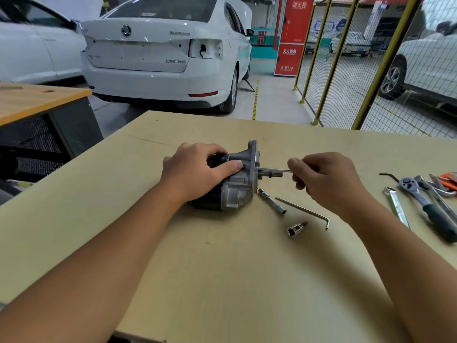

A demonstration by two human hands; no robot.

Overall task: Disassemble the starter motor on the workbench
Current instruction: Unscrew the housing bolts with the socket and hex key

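The starter motor (235, 189), with a black body and a silver cast housing, lies on its side in the middle of the workbench (222, 268). My left hand (195, 169) grips its upper part, thumb laid across the housing. My right hand (324, 179) pinches a thin metal rod (274, 170) that runs horizontally into the right face of the housing. The rod's far end is hidden in my fingers.
Just right of the motor lie a long socket (272, 201), an L-shaped hex key (304, 211) and a small bit socket (296, 229). A ratchet with a green handle (425, 204), a flat wrench (398, 209) and more tools sit at the right edge. Beyond the bench stand white cars.
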